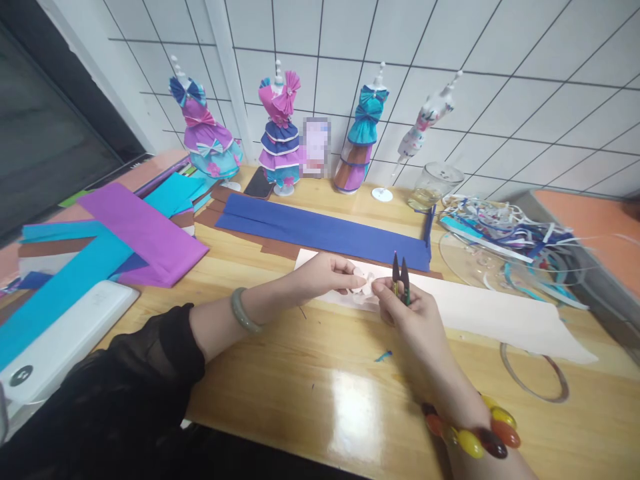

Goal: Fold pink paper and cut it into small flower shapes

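Note:
A small pale pink flower-shaped piece is pinched between the thumb and fingers of my left hand. My right hand has a pair of thread snips tucked in it, the dark blades pointing up and slightly apart. The thumb and fingertip of that same hand meet the flower piece's right edge. Under both hands runs a long pale pink strip, crepe paper or cloth. Just behind it lies a folded dark blue strip, with brown material partly showing beneath.
Dressed mini mannequins and one bare, tilted mannequin line the tiled wall. A glass stands near a plate heaped with ribbon scraps. At left are coloured strips and a white power bank. A ring lies at right.

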Demonstrator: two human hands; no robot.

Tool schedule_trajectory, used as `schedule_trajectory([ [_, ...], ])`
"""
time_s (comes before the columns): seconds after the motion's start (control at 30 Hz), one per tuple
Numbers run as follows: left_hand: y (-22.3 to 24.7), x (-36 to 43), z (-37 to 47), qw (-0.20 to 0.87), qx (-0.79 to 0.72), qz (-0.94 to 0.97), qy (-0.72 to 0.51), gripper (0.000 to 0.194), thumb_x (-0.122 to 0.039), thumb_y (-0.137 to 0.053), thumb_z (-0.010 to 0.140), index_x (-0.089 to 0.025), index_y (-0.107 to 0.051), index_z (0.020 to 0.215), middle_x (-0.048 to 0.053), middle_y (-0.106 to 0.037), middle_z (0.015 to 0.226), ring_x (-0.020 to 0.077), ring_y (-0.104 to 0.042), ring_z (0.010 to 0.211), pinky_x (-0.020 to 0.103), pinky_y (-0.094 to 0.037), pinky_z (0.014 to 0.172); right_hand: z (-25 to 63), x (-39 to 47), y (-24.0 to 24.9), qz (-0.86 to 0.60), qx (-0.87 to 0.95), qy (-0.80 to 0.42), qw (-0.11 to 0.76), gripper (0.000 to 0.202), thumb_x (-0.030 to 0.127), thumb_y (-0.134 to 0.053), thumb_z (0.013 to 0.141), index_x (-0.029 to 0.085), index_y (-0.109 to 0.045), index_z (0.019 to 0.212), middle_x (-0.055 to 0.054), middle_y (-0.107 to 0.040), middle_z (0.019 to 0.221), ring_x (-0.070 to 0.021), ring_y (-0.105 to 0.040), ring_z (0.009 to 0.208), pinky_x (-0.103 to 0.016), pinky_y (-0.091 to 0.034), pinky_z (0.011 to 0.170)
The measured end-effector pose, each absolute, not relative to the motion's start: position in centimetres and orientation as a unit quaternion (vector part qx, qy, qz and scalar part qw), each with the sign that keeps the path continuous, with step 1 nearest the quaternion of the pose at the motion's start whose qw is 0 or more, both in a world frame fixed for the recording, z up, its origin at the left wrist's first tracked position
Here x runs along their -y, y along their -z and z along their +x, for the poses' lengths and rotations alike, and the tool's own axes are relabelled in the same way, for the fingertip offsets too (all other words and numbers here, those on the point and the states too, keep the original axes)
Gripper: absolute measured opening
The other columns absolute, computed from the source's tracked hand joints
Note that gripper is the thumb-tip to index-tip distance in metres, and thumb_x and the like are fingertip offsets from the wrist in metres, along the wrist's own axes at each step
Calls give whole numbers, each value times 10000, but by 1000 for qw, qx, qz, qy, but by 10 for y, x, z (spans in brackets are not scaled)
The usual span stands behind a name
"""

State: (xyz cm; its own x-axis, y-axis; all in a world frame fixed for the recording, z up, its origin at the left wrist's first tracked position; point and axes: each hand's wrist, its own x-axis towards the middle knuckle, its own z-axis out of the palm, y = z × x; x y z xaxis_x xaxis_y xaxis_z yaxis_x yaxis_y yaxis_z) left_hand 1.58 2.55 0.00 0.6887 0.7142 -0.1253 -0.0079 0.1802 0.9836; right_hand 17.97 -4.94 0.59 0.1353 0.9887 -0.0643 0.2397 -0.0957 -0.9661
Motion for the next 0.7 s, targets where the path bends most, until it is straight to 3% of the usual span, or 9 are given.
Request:
schedule_trajectory([
  [0.43,1,-26,15,757,-245,569,-205,312,-413,-644,713,-107,-608,764,40,-605,761,89,-539,683,238,-414,680,180,49,-9,-584,506,-464,434,266,425,-589,790,166,-543,750,71,-333,476,-75,-265,423,-233,-177,420],
  [0.7,-5,-21,18,797,-242,515,-202,371,-434,-688,660,-97,-598,786,50,-603,774,96,-540,698,280,-418,742,178,47,-7,-514,438,-568,470,284,407,-642,751,188,-471,692,99,-286,429,-64,-221,383,-232,-152,408],
])
